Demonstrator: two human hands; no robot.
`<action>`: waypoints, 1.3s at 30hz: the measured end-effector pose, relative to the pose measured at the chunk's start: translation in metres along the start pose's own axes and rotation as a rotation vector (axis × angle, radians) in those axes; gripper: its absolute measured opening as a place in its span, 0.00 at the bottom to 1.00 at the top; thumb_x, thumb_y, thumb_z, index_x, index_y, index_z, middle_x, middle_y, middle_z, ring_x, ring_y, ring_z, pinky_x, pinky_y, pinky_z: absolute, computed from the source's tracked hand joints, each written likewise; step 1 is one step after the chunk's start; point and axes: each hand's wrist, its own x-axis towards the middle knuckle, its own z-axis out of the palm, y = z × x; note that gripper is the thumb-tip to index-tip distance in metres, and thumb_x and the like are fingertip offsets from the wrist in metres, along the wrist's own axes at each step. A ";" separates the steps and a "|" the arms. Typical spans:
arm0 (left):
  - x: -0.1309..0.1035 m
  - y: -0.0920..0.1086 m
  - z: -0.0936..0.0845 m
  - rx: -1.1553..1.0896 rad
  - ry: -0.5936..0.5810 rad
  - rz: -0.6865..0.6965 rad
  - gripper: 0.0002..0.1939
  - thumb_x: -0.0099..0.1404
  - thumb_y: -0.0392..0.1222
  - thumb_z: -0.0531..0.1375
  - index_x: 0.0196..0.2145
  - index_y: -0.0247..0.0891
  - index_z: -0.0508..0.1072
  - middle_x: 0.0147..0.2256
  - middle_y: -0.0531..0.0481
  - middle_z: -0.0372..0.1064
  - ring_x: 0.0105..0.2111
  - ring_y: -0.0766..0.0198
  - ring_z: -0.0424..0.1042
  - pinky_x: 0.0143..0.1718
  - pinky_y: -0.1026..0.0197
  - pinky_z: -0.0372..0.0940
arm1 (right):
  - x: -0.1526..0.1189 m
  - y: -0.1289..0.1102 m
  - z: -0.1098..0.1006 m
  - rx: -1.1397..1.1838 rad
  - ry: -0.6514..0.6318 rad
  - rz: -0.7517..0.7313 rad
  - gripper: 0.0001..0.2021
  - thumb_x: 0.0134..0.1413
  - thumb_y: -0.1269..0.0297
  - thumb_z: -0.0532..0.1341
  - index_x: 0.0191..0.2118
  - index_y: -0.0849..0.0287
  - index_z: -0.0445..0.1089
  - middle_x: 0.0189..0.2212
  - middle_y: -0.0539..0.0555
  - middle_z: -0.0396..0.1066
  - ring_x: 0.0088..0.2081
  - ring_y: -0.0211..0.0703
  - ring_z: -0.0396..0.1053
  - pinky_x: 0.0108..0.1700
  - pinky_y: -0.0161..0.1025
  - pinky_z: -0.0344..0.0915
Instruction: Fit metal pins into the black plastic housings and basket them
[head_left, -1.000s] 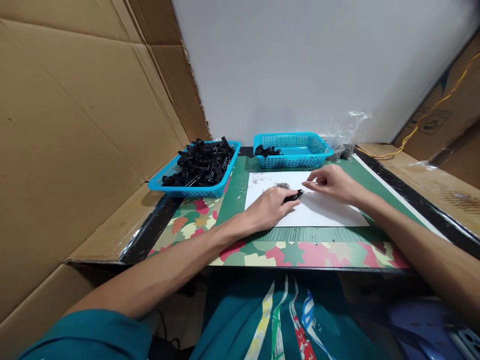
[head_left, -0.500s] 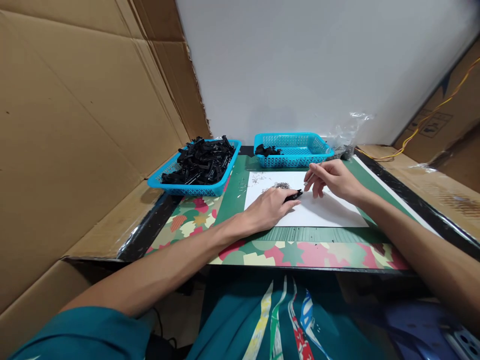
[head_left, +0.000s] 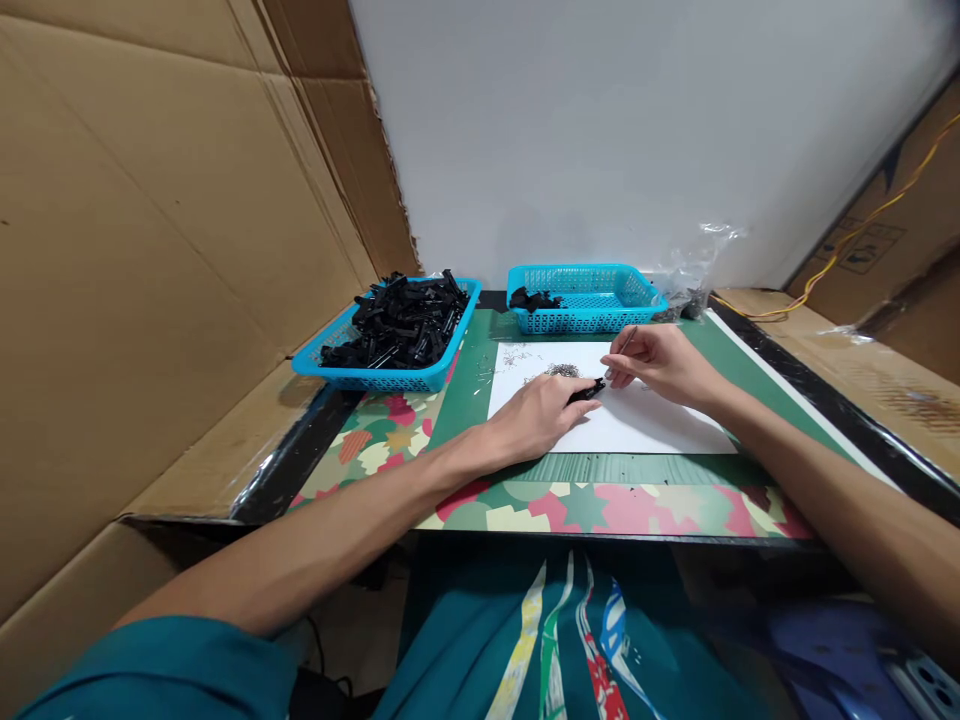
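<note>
My left hand (head_left: 541, 412) rests on a white sheet (head_left: 652, 425), its fingers closed around a small black plastic part (head_left: 589, 391). Just to the right, my right hand (head_left: 660, 362) pinches a thin metal tool (head_left: 628, 340) whose lower tip is close to the end of that part. Whether the tip touches it is too small to tell. Behind my left fingers lies a pile of tiny metal pieces (head_left: 562, 370). More of these pieces (head_left: 517, 353) are scattered at the sheet's far left corner.
At the back left, a blue basket (head_left: 459, 350) is heaped with black plastic parts (head_left: 409, 320). A second blue basket (head_left: 589, 322) holds a few black pieces (head_left: 534, 299). A clear plastic bag (head_left: 697, 265) stands beside it. Cardboard (head_left: 180, 250) walls the left side.
My right hand has turned and moved slightly down and left, its fingers drawn together, and the thin metal tool now shows upright. My left hand and the black part stay put.
</note>
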 end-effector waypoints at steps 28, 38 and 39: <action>0.000 -0.009 -0.014 -0.153 0.008 -0.130 0.25 0.74 0.52 0.59 0.60 0.33 0.78 0.47 0.41 0.82 0.37 0.56 0.78 0.39 0.57 0.69 | 0.011 0.007 0.012 0.031 0.083 -0.039 0.22 0.64 0.43 0.62 0.29 0.55 0.67 0.22 0.53 0.76 0.19 0.41 0.71 0.25 0.40 0.66; 0.006 -0.011 -0.026 -0.244 0.367 -0.075 0.20 0.74 0.50 0.58 0.57 0.37 0.76 0.34 0.49 0.73 0.31 0.63 0.67 0.34 0.60 0.61 | 0.011 0.016 -0.005 -0.168 0.158 -0.171 0.19 0.74 0.56 0.48 0.32 0.55 0.66 0.26 0.52 0.70 0.27 0.41 0.64 0.33 0.39 0.60; 0.007 -0.013 -0.031 -0.264 0.409 -0.075 0.19 0.74 0.49 0.58 0.56 0.38 0.75 0.30 0.52 0.68 0.29 0.64 0.64 0.32 0.61 0.59 | 0.012 0.017 -0.005 -0.208 0.141 -0.162 0.18 0.73 0.58 0.48 0.33 0.56 0.68 0.26 0.52 0.70 0.28 0.42 0.64 0.33 0.40 0.59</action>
